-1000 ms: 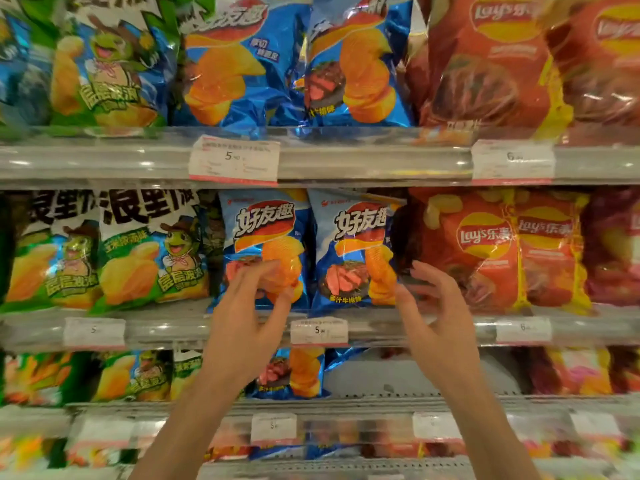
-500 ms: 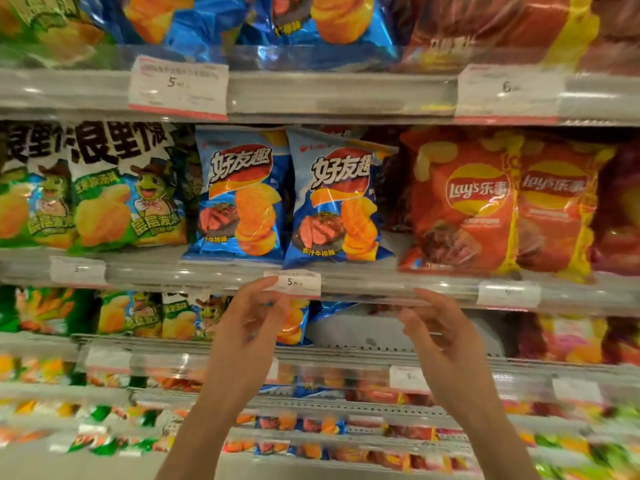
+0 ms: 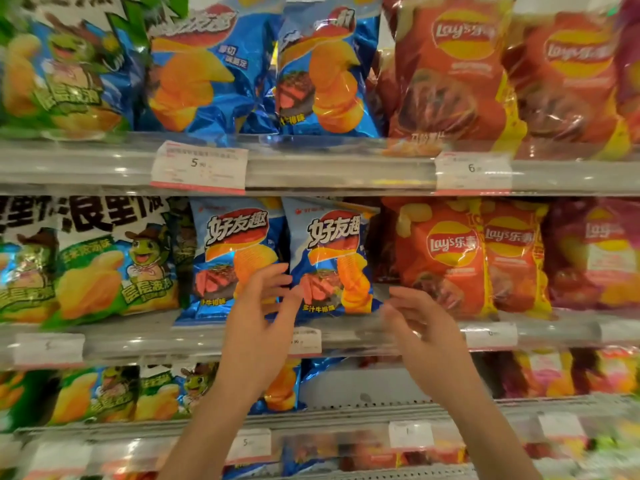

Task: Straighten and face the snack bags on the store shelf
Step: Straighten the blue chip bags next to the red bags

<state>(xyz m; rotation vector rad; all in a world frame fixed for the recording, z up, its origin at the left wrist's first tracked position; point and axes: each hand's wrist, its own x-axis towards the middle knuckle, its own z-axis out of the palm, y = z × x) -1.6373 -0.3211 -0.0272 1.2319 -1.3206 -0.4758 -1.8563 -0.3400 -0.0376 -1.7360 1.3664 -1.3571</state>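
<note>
Standing upright, blue snack bag [image 3: 330, 258], glossy, hands [image 3: 258, 323] flanking

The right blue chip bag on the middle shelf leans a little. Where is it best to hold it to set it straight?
Probably by its two lower side edges, coming from the front. The right blue chip bag stands upright facing out, with the left hand and right hand open at either side.

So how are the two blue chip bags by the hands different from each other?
The left blue bag stands almost straight, while the right blue bag tilts, its top corner poking toward the red Lay's bag. The left hand covers the left blue bag's lower right corner; the right blue bag's front shows nearly whole, with the right hand beside it. Both carry the same logo, steak picture and orange chips.
</note>
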